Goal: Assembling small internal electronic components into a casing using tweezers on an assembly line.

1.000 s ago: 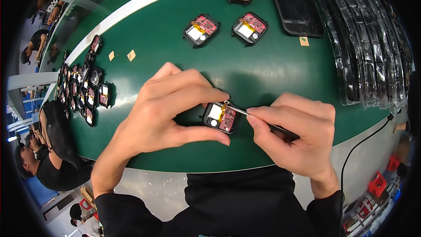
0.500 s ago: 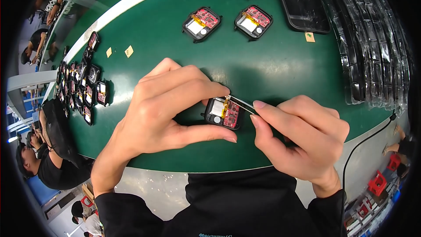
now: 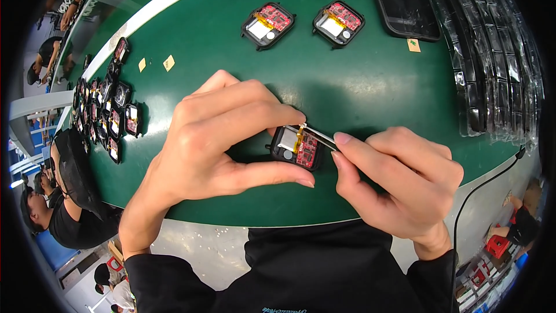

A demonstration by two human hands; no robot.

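Note:
My left hand (image 3: 202, 139) steadies a small square black watch-like case (image 3: 288, 155) on the green table, thumb along its near side and index finger at its far edge. Inside the case lie a red circuit board, a silvery battery, yellow tape and a round pale part. Metal tweezers (image 3: 322, 140) are pinched between the thumb and fingers of my right hand (image 3: 402, 179). Their tips meet the far edge of the case, right beside my left index fingertip. Whatever the tips touch there is too small to make out.
Similar open cases (image 3: 268, 25) lie farther off, and several more are clustered at the left (image 3: 110, 104). A black tray (image 3: 405, 6) and stacked clear plastic trays (image 3: 492, 64) occupy the right. Small paper pieces (image 3: 168, 63) dot the table. Other people sit at the left.
The tweezers and both hands have barely moved. The view has shifted slightly, so the far cases appear a little higher.

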